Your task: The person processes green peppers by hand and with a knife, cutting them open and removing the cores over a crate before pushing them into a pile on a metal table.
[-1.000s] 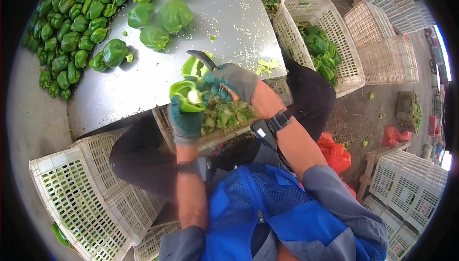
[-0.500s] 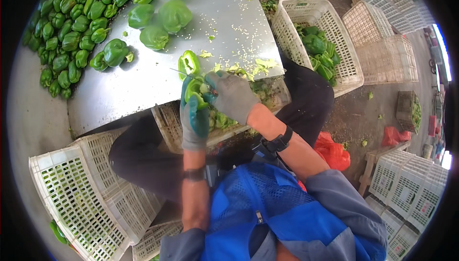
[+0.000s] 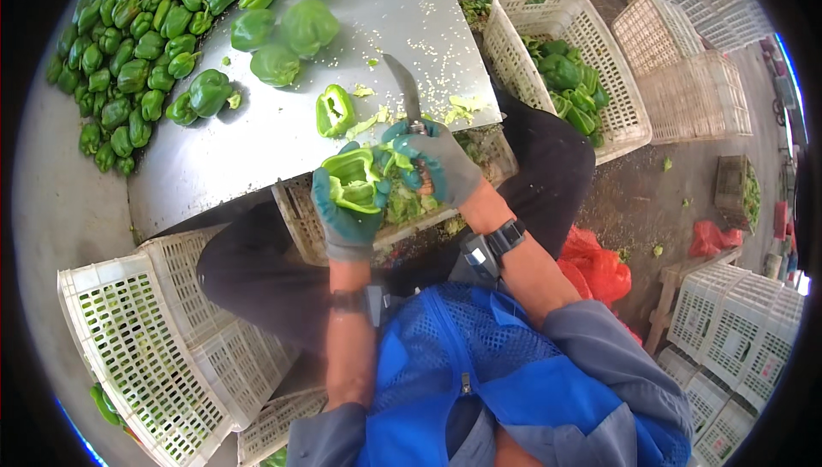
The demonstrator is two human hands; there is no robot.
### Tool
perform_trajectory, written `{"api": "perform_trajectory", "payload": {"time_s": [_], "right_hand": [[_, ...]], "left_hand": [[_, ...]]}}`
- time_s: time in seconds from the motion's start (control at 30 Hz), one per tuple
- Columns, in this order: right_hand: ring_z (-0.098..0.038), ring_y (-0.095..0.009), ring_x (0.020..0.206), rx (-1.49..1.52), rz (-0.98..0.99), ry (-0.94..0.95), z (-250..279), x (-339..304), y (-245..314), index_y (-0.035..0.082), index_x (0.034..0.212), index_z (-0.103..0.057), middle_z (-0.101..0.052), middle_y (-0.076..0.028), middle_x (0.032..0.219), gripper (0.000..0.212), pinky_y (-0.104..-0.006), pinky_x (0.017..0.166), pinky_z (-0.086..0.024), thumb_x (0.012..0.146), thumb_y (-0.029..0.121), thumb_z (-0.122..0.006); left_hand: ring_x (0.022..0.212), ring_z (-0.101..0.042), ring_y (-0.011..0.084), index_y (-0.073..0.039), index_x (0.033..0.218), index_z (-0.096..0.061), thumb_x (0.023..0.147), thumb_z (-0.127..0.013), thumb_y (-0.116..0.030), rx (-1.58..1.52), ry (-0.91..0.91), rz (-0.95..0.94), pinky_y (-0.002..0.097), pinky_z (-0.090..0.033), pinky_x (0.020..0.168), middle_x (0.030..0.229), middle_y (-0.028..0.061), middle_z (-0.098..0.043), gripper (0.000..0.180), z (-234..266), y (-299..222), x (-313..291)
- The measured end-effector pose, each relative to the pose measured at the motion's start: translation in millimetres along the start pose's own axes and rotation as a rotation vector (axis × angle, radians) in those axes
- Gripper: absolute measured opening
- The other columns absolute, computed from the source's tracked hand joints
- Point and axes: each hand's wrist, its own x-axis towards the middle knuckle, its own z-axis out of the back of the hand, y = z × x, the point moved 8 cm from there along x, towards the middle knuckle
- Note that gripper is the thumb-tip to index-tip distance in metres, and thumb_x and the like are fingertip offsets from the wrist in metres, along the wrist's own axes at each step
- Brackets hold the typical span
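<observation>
A hollowed piece of green bell pepper (image 3: 353,178) rests in my left hand (image 3: 347,227), its open inside facing up and the gloved fingers curled around it. My right hand (image 3: 449,166), also gloved, grips a knife (image 3: 404,86) whose curved blade points up and away over the table. Pale green core scraps (image 3: 392,160) show at the fingers of the right hand, beside the pepper; whether they are still joined to it I cannot tell. Another cut pepper half (image 3: 334,112) lies on the metal table (image 3: 231,146) just beyond my hands.
Whole green peppers (image 3: 128,73) are heaped at the table's far left, with several loose ones nearer. Below my hands, a crate (image 3: 295,210) between my knees holds scraps. On the right, a white crate (image 3: 621,82) contains cut peppers. Stacked crates (image 3: 128,339) stand at left.
The pepper in my left hand has tipped so its hollow inside shows. My right hand has moved right, and the knife blade has swung from pointing left to pointing away from me.
</observation>
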Motion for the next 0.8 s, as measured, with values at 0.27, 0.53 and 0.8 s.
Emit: {"api": "perform_trajectory", "payload": {"time_s": [0.27,0.53,0.8], "right_hand": [[-0.071,-0.024,0.065,-0.952,0.438,-0.24,-9,-55,61,0.001,0.105,-0.079,-0.072,-0.013,0.074,0.037,-0.0398,0.067,-0.058,0.091,0.034,-0.085],[-0.078,-0.036,0.098,-1.377,0.752,0.007,-64,-46,24,0.006,0.118,-0.076,-0.08,-0.02,0.107,0.035,-0.0458,0.094,-0.061,0.096,0.033,-0.077],[-0.076,-0.042,0.094,-1.279,0.633,0.262,-67,-38,11,0.003,0.119,-0.075,-0.077,-0.021,0.095,0.04,-0.0486,0.094,-0.059,0.093,0.033,-0.078]], "left_hand": [[0.106,-0.075,0.0347,-0.001,0.154,-0.059,0.11,-0.05,-0.073,0.085,0.123,0.001,0.0438,-0.063,0.092,0.131,0.0214,-0.075,0.085,-5,-10,7],[0.126,-0.07,0.0313,-0.002,0.156,-0.058,0.116,-0.049,-0.061,0.167,-0.017,-0.097,0.0473,-0.056,0.114,0.138,0.0188,-0.073,0.073,-12,16,2],[0.127,-0.071,0.0311,-0.002,0.159,-0.056,0.115,-0.051,-0.059,0.725,-0.035,-0.32,0.0469,-0.057,0.113,0.14,0.0189,-0.073,0.072,-3,7,-10]]}}
